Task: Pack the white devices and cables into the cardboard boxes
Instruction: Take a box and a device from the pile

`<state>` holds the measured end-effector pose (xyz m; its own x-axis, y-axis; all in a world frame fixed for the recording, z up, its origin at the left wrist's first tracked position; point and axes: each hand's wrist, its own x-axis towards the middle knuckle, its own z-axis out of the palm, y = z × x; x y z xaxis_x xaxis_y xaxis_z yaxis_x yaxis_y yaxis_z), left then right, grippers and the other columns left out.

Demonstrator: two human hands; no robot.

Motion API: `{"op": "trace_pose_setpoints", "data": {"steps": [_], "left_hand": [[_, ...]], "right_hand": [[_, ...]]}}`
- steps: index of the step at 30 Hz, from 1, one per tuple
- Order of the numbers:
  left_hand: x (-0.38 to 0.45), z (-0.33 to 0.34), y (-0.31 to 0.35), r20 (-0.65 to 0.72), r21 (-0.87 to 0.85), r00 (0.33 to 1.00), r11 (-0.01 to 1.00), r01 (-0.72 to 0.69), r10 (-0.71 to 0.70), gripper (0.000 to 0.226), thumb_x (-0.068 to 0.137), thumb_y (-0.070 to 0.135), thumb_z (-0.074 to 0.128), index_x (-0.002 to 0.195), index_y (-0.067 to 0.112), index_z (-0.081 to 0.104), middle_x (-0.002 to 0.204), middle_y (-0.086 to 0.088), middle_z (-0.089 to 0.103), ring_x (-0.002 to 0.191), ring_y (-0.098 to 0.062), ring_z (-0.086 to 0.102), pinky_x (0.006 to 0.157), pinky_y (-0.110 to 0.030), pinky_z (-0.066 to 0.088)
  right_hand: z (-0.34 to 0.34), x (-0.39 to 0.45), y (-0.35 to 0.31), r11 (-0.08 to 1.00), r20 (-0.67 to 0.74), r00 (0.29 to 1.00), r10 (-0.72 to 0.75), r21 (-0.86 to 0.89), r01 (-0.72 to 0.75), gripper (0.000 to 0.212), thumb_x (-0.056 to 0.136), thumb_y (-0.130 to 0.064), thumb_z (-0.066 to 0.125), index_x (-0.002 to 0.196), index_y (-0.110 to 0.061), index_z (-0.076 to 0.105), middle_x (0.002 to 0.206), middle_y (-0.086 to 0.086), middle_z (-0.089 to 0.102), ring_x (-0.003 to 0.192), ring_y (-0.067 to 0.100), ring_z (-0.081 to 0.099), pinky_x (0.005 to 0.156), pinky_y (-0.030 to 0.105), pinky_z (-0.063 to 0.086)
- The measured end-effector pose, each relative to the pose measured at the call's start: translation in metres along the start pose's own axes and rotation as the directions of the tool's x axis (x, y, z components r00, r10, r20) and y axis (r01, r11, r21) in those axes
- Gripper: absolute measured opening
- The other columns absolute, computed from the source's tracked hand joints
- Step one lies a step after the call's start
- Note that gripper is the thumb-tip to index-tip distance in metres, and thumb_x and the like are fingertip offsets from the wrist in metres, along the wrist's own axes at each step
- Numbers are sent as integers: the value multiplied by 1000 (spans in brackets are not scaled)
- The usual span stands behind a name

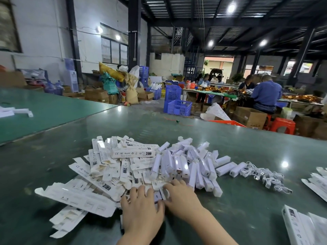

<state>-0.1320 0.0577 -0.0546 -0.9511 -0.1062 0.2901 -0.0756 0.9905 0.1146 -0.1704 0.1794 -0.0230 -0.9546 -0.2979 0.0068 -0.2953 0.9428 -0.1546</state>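
- The bench is a wide dark green sheet, glossy enough to mirror the ceiling lamps as bright spots.
- A second, lighter green bench runs off at ten o'clock, with a few white pieces on it.
- At the centre lies a heap of flat cardboard boxes, white and printed, spreading towards eight o'clock.
- Touching that heap at its three o'clock side is a pile of white devices, small oblong blocks lying every way.
- Just beyond the devices, at three o'clock, sits a tangle of white cables.
- More flat boxes lie at four and five o'clock near the bench edge.
- The left hand lies palm down at six o'clock, fingers spread and fairly straight on the near edge of the boxes.
- The right hand is just beside it, fingers bent over a small white piece; whether it grips it I cannot tell.
- At one o'clock, seated workers sit at far tables; blue crates stand at twelve o'clock and red stools at two o'clock.
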Motion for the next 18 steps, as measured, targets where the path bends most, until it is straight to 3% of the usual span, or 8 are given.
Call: {"op": "trace_pose_setpoints", "data": {"steps": [5, 7, 9, 11, 14, 18], "left_hand": [[3, -1, 0, -44, -8, 999, 1000, -19, 18, 44, 89, 56, 24, 123, 35, 42, 134, 12, 39, 126, -18, 26, 99, -38, 22], [4, 0, 0, -54, -24, 998, 1000, -21, 19, 43, 89, 55, 25, 124, 35, 41, 136, 13, 38, 127, -17, 25, 99, -38, 22], [3, 0, 0, -66, -50, 998, 999, -21, 18, 42, 88, 54, 26, 123, 36, 43, 135, 16, 39, 126, -15, 26, 98, -37, 20], [1, -2, 1, -92, -62, 995, 998, -32, 26, 41, 88, 52, 30, 121, 35, 46, 134, 16, 41, 126, -15, 28, 98, -38, 21], [1, -10, 2, -155, -156, 988, 987, -45, 21, 35, 81, 45, 58, 112, 30, 59, 124, 10, 55, 117, -21, 46, 93, -43, 33], [0, -13, 3, -188, -168, 982, 984, -63, 31, 39, 79, 41, 64, 117, 32, 56, 127, 10, 50, 114, -20, 47, 91, -42, 36]], "right_hand": [[-13, 10, -8, 990, -38, 994, 100, -99, -104, 15, 89, -7, 52, 98, -6, 64, 89, 10, 59, 90, 29, 59, 70, 30, 44], [-17, 11, -7, 988, -9, 992, 127, -85, -128, 14, 87, -23, 60, 92, -10, 62, 95, 8, 58, 91, 28, 59, 72, 29, 44], [-17, 11, -5, 985, 26, 986, 164, -66, -162, 26, 84, -33, 65, 96, -11, 59, 104, 7, 57, 96, 27, 59, 75, 30, 46], [-17, 12, -5, 980, 39, 981, 190, -77, -186, 22, 87, -21, 62, 105, -11, 59, 108, 8, 58, 102, 27, 60, 77, 31, 47], [-17, 16, -11, 973, 48, 981, 187, -145, -178, 15, 86, -1, 54, 97, -10, 60, 96, 10, 57, 100, 28, 61, 70, 29, 43], [-24, 18, -23, 946, 83, 988, 129, -309, -98, 22, 88, 1, 50, 107, -7, 58, 110, 7, 60, 103, 27, 59, 72, 30, 39]]}}
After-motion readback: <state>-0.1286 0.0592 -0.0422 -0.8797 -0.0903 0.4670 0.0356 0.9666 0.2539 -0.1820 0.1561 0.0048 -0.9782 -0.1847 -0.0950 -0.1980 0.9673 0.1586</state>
